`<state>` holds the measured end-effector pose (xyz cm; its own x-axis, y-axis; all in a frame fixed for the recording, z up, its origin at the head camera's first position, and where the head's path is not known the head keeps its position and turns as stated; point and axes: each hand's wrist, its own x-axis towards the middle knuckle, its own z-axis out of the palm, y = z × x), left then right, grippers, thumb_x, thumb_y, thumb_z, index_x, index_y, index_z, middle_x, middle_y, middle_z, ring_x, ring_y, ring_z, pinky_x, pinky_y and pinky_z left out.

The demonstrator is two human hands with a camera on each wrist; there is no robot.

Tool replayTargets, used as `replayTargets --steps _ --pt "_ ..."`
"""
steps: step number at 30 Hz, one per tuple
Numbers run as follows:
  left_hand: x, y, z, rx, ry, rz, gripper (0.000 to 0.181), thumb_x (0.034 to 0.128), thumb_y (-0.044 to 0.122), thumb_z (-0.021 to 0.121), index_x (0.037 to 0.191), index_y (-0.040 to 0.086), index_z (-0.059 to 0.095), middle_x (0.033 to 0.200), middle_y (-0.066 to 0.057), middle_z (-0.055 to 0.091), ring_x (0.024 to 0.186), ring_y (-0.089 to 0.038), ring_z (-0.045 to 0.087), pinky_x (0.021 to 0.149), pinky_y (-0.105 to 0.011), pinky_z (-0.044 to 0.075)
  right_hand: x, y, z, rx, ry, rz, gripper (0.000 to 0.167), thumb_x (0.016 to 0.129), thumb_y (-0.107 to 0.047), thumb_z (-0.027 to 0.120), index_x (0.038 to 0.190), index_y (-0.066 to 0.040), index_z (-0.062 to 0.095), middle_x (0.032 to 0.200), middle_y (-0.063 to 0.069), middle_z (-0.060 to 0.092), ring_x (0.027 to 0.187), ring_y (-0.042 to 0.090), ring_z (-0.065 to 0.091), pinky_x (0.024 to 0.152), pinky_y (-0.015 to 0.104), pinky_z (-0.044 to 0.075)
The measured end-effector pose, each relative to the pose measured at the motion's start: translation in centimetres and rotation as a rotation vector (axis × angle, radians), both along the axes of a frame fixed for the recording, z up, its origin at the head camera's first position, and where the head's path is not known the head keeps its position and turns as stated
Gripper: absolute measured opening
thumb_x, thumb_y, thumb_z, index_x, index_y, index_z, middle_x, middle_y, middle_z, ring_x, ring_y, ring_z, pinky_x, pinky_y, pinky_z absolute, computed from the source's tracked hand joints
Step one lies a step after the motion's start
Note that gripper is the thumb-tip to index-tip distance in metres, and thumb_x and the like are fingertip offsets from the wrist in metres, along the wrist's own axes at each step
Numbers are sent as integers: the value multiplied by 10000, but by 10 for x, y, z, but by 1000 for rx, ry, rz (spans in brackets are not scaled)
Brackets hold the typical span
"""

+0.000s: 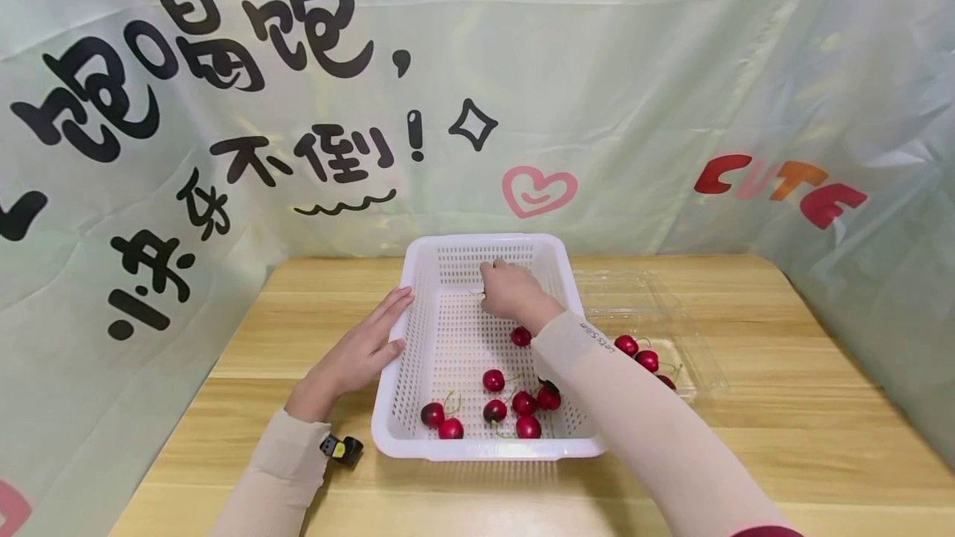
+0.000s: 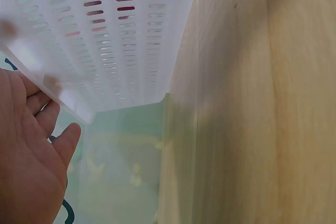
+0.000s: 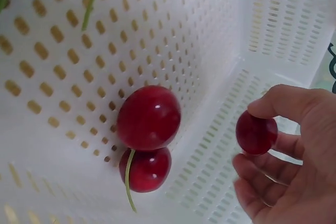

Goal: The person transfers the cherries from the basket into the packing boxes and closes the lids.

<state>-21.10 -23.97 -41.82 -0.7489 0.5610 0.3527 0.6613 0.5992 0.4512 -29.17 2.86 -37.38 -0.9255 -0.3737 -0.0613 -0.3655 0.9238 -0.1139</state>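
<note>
A white perforated plastic basket (image 1: 488,448) stands lengthwise in the head view, with several dark red cherries (image 1: 525,403) lying mostly at its near end. My right hand (image 1: 515,292) reaches inside toward the far end. Between its thumb and fingers it pinches a cherry (image 3: 256,132), which shows best in the right wrist view. Two cherries, one with a green stem (image 3: 130,179), lie on the basket floor nearby. My left hand (image 1: 363,350) rests on the left rim with its fingers fairly straight. The left wrist view shows that hand (image 2: 31,150) against the basket's outer side.
To the right of the basket, partly behind the right forearm, lies a clear plastic box (image 1: 694,338) with several cherries (image 1: 647,360) in it. A small black device (image 1: 343,448) is at the left wrist. Behind the wooden table (image 1: 806,404) hangs a printed cloth (image 1: 634,89).
</note>
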Motion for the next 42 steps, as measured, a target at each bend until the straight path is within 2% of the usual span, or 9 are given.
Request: replayTargets --steps 4,9,17,25,35,42 --pt "0 0 0 -5 -9 6 613 991 226 492 1525 9 283 1610 -121 193 1465 -318 181 1107 -554 287 1 -2 2 28 97 44 466 891 -278 660 1282 -50 550 1120 104 602 1016 279 600 921 446 481" --pt "0 0 -1 -4 3 2 612 990 221 493 1522 3 286 1605 -134 201 1461 -328 190 1102 -561 292 3 -3 7 6 175 95 336 886 -239 644 1163 -64 568 954 61 551 856 235 568 822 426 493" --pt "-1 -1 -2 -11 2 4 616 986 222 495 1524 6 284 1607 -128 199 1467 -311 180 1114 -549 276 8 -1 16 -5 262 144 238 872 -183 633 1072 -72 564 926 56 528 799 217 528 771 395 482" --pt "-1 -1 -2 -9 -1 8 617 988 221 494 1528 14 280 1607 -134 195 1465 -322 181 1107 -553 286 19 2 25 34 370 186 181 872 -130 608 1041 -73 574 873 43 504 760 222 505 727 370 454" --pt "0 0 0 -8 3 10 616 984 214 496 1523 4 283 1601 -151 203 1462 -329 187 1108 -553 283 33 6 40 -25 523 247 126 831 -92 606 945 -58 567 826 56 490 754 256 511 748 403 456" --pt "-1 0 0 -6 12 6 617 975 204 498 1519 0 291 1597 -157 213 1463 -330 182 1121 -558 254 44 9 57 -65 640 305 123 794 -83 628 878 -46 546 780 68 475 700 266 494 670 389 436"
